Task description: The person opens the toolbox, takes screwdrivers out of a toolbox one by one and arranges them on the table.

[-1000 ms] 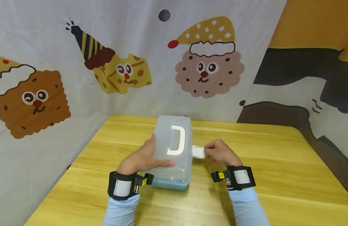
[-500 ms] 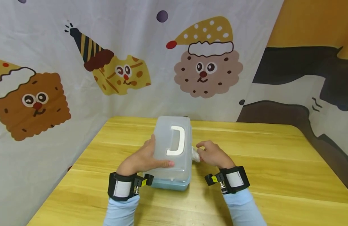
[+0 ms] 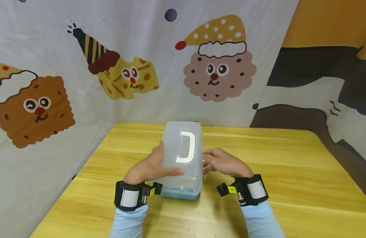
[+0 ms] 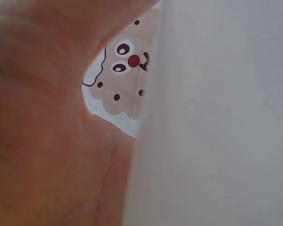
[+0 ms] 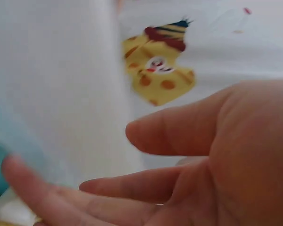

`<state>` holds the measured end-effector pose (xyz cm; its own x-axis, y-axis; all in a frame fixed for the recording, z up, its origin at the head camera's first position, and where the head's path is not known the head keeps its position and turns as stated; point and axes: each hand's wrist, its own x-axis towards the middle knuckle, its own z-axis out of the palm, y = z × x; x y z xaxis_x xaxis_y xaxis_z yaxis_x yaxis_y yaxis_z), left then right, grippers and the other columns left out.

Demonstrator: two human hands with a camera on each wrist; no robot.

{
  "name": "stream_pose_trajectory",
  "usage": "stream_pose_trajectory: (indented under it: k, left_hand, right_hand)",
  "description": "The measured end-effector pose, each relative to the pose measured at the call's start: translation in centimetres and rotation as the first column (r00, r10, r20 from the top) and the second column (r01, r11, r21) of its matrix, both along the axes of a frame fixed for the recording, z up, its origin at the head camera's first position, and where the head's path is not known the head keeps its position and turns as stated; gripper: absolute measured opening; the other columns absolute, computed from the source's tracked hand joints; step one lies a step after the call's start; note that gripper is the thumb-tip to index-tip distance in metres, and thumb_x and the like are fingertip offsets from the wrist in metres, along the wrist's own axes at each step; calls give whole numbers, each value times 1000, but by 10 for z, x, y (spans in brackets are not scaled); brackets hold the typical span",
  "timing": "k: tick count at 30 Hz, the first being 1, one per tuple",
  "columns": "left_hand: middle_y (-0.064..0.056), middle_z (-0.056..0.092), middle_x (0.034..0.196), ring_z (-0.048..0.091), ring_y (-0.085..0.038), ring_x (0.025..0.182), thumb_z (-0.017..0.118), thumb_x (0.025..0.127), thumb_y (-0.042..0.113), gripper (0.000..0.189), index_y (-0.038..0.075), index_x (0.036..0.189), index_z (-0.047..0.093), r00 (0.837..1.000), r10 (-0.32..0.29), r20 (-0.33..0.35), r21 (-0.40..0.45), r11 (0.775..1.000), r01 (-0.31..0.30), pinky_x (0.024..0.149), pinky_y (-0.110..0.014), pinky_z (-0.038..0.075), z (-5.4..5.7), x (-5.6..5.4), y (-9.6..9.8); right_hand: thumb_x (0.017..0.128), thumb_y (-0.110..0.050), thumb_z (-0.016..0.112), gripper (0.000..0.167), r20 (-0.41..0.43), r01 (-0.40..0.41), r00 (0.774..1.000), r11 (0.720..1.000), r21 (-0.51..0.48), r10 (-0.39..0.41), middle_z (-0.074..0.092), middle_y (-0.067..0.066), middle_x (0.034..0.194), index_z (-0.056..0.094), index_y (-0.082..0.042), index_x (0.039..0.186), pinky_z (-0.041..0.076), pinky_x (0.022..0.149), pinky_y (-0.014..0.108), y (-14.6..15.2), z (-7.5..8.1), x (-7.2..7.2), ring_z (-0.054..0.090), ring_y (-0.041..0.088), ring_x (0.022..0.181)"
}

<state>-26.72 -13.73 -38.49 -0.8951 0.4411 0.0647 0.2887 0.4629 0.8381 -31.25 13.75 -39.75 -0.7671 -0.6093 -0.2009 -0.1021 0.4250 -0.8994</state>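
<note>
A storage box with a translucent lid (image 3: 173, 140), a white handle (image 3: 191, 147) and a pale blue base (image 3: 180, 193) stands on the table, its lid down. My left hand (image 3: 148, 168) holds the box from the left, thumb laid across the lid; its other fingers are hidden behind the side. At the right side, my right hand (image 3: 226, 162) has its fingers against the white latch (image 5: 14, 209), which is mostly hidden in the head view. Seen from the right wrist, those fingers are fairly straight, thumb apart from them.
The wooden table (image 3: 290, 178) reaches out on both sides of the box. Behind it hangs a printed cloth (image 3: 171, 66) with cartoon biscuits and cheese. Each wrist wears a black strap (image 3: 251, 190) with a small camera.
My right hand pinched the raised latch a second ago, and has since moved left and folded it down against the box side. My left hand and the box have stayed put.
</note>
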Motion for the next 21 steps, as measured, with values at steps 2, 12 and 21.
stream_pose_trajectory:
  k: [2,12,21]
  left_hand:
    - [-12,63,133,65,-24,114,90,86,27,102,9,159,20,1000,-2,-13,5,1000,2,96,-43,56,0,0,-1]
    - [-22,50,152,53,-36,136,82,91,45,104,5,165,21,992,121,-43,-164,978,-126,110,-57,48,3,10,-7]
    - [-12,15,178,7,-40,165,71,96,56,89,17,167,33,946,127,-297,-256,944,-207,124,-76,16,35,41,6]
  right_hand:
    - [114,-22,41,45,-4,-9,1000,1000,-10,9,71,21,130,56,8,145,56,104,55,0,4,2,76,28,101]
    - [112,-37,47,68,-27,59,998,998,-3,-60,68,25,136,34,9,159,53,109,55,-1,18,14,74,32,112]
    - [114,-32,48,55,-209,30,975,978,-208,-74,60,16,151,36,-15,164,50,110,56,-16,40,39,69,28,118]
